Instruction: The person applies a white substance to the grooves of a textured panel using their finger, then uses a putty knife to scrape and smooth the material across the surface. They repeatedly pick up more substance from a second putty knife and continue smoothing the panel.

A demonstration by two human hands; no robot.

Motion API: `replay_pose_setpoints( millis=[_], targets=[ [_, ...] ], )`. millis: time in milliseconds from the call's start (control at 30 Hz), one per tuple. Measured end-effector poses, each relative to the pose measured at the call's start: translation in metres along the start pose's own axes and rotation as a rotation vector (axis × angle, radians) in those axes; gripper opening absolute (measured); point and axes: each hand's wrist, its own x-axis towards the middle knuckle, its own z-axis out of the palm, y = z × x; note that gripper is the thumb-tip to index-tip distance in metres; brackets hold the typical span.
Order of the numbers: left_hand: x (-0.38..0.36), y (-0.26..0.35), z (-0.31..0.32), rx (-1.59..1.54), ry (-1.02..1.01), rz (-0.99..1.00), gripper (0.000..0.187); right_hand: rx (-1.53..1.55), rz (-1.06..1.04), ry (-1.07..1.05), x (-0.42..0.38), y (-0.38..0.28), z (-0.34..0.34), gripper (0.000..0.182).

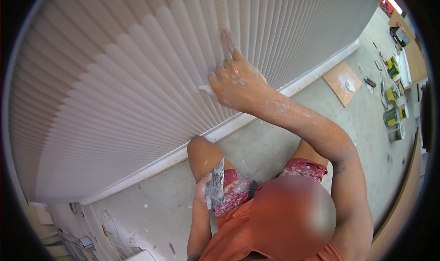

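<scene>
My right hand (236, 80) reaches up to a white fluted panel (160, 63). Its index finger is stretched out, with the white-smeared tip against a groove; the other fingers are curled. A white-coated part, apparently the thumb, sticks out at the left, and no tool shows in this hand. Low in the view, my left hand (201, 187) grips a flat grey metal scraper (215, 185) smeared with white, beside my bent knee. Part of that hand is hidden behind the scraper.
A white strip (169, 159) edges the panel along the grey floor (256, 146). At right lie a brown board (338, 75) with white paste, scattered tools and several cans (392, 116). Long boards (405, 187) stand at far right. More items, including a metal frame (75, 242), lie lower left.
</scene>
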Motion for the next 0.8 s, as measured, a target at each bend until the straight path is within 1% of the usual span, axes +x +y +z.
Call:
replay_pose_setpoints(
  millis=[100, 167, 300, 367, 433, 500, 533, 567, 600, 633, 667, 767, 800],
  targets=[
    [0.001, 0.0, -0.004, 0.001, -0.013, -0.003, 0.029, 0.031, -0.014, -0.033, -0.01, 0.0, 0.003, 0.048],
    [0.0, 0.0, -0.008, 0.007, -0.036, -0.011, 0.029, 0.145, -0.018, 0.041, -0.022, -0.003, 0.0, 0.046],
    [0.009, -0.003, -0.011, 0.02, -0.021, 0.032, 0.03, 0.197, 0.016, 0.141, -0.017, 0.009, -0.031, 0.045],
    [0.006, -0.003, -0.005, 0.014, -0.015, 0.038, 0.03, 0.135, 0.029, 0.349, -0.002, 0.019, -0.054, 0.044],
    [0.002, -0.002, 0.008, -0.042, 0.06, 0.005, 0.031, 0.077, 0.017, 0.33, 0.014, 0.029, -0.077, 0.046],
    [0.007, -0.004, -0.004, -0.021, 0.045, 0.025, 0.031, 0.021, 0.008, 0.311, 0.028, 0.038, -0.086, 0.047],
    [0.009, -0.006, -0.01, -0.005, 0.029, 0.039, 0.032, 0.029, -0.029, 0.338, 0.034, 0.043, -0.087, 0.039],
    [0.009, -0.006, -0.016, -0.004, 0.03, 0.039, 0.032, 0.037, -0.066, 0.363, 0.038, 0.044, -0.087, 0.035],
    [0.009, -0.006, -0.022, -0.004, -0.017, 0.021, 0.033, 0.035, -0.065, 0.364, 0.038, 0.042, -0.088, 0.035],
    [0.008, -0.004, -0.022, -0.005, -0.065, 0.004, 0.035, 0.007, -0.058, 0.284, 0.039, 0.04, -0.088, 0.034],
    [0.007, -0.003, -0.022, -0.008, -0.069, 0.006, 0.035, -0.023, -0.054, 0.202, 0.041, 0.038, -0.089, 0.034],
    [0.004, -0.004, -0.015, -0.023, -0.069, -0.019, 0.035, -0.067, -0.085, 0.145, 0.041, 0.04, -0.08, 0.038],
    [0.004, -0.005, -0.012, -0.029, -0.07, 0.001, 0.033, -0.067, -0.087, 0.143, 0.039, 0.038, -0.079, 0.038]
  ],
)
